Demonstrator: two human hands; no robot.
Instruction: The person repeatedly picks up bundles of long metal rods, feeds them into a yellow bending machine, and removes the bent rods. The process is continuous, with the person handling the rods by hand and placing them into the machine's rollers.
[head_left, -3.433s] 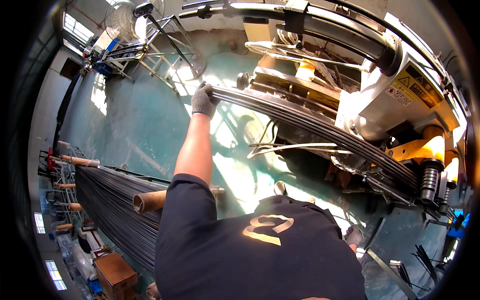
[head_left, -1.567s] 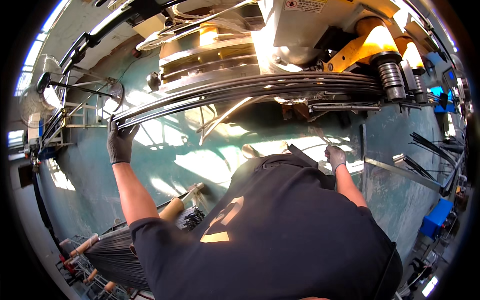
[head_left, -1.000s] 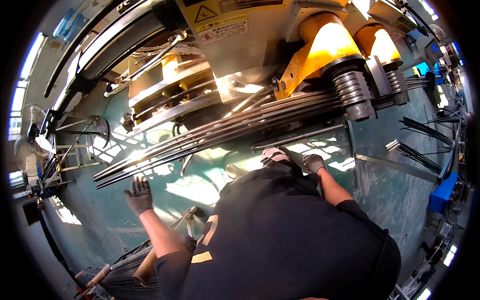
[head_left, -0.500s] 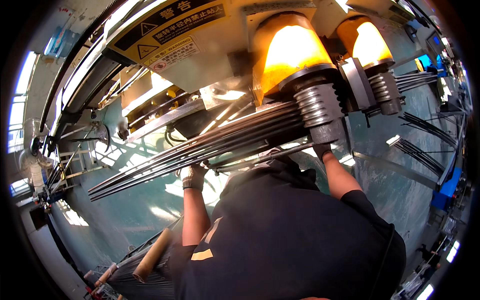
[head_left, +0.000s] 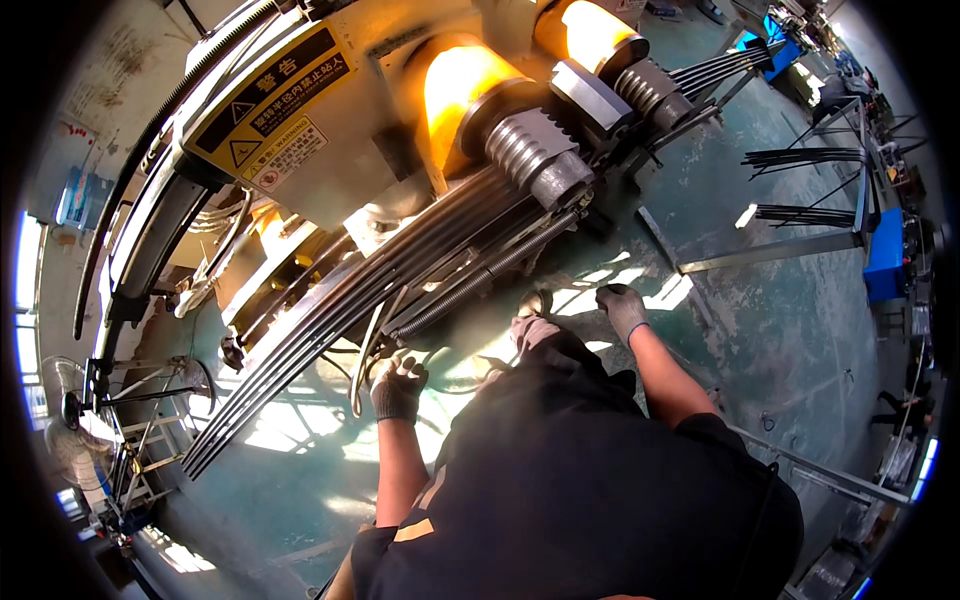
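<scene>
Your gloved left hand (head_left: 398,385) is curled, fingers closed on a thin bent rod, just under the steel bar bundle (head_left: 330,325) running from 8 o'clock to the grooved rollers (head_left: 535,160) at 12. Right hand (head_left: 625,308) hangs loosely curled, empty, at 2 o'clock. Keep fingers well clear of the rollers.

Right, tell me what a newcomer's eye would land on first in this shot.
First, the big yellow machine across the top, its two glowing orange housings and grooved steel rollers catching the sun. Next, the bundle of long dark steel rods sweeping from the rollers down to the lower left over the green floor. Below it, the gloved left hand is up at the rods, while the gloved right hand hangs clear, lower right of the rollers.
</scene>
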